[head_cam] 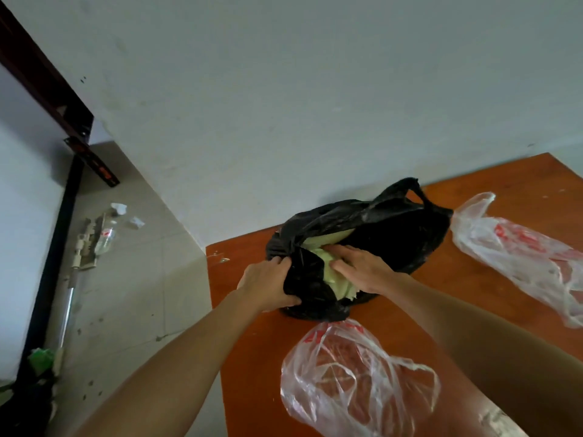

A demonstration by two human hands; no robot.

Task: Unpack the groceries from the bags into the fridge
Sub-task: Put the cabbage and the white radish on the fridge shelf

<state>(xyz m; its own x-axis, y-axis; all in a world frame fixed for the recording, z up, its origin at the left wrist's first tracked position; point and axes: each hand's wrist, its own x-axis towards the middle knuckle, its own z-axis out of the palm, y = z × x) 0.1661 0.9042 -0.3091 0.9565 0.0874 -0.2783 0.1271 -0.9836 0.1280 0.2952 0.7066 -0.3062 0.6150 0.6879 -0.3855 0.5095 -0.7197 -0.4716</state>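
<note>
- Nearest to me lies a clear bag (356, 383) with red print, crumpled on the orange table (467, 285), between my two forearms.
- Just behind it stands the black bag (394, 234), where I work now. Its mouth is turned toward me and one handle loop sticks up at the back.
- My left hand (268, 285) grips the rim of the black bag. The fingers are curled into the plastic and the thumb pinches it from below.
- My right hand (362, 269) is inside the mouth and rests on a pale green leafy vegetable (317, 258), probably a cabbage. The fingers are almost straight and lie on top of it, not closed around it.
- Most of the vegetable is inside the black bag and only a part shows at the opening.
- I judge the step in hand is to take this vegetable out. To do it well, the left hand should pull the rim down and away, so that the opening is wider than the vegetable.
- The right hand should go under the vegetable and lift it whole, because a pull on the outer leaves may tear them.
- A second clear bag (520, 253) lies at the right, well apart from the black one.
- The fridge is not in view, so I must turn to find it afterwards.
</note>
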